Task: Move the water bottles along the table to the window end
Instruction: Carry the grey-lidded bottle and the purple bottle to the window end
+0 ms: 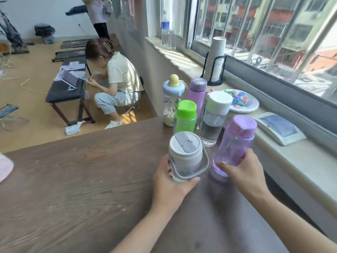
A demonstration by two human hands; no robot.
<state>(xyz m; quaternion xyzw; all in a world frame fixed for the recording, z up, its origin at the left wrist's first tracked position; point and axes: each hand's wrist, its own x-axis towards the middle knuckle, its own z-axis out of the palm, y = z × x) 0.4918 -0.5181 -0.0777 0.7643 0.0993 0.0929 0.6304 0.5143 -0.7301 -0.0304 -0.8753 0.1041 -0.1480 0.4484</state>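
Bright daylight from the window (264, 33); edges bend, perhaps slightly soft.

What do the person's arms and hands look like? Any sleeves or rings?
Both forearms are bare, with no sleeves in view. The left hand and right hand wear no gloves, and no rings, watch or bracelets show. The nails look short and plain.

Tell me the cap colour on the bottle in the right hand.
Lilac cap, seen in the head view.

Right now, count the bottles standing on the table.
6: grey-lid bottle in left hand, purple bottle in right hand; behind, green-lid, white-lid, lilac flask, duck-top. More may hide behind.
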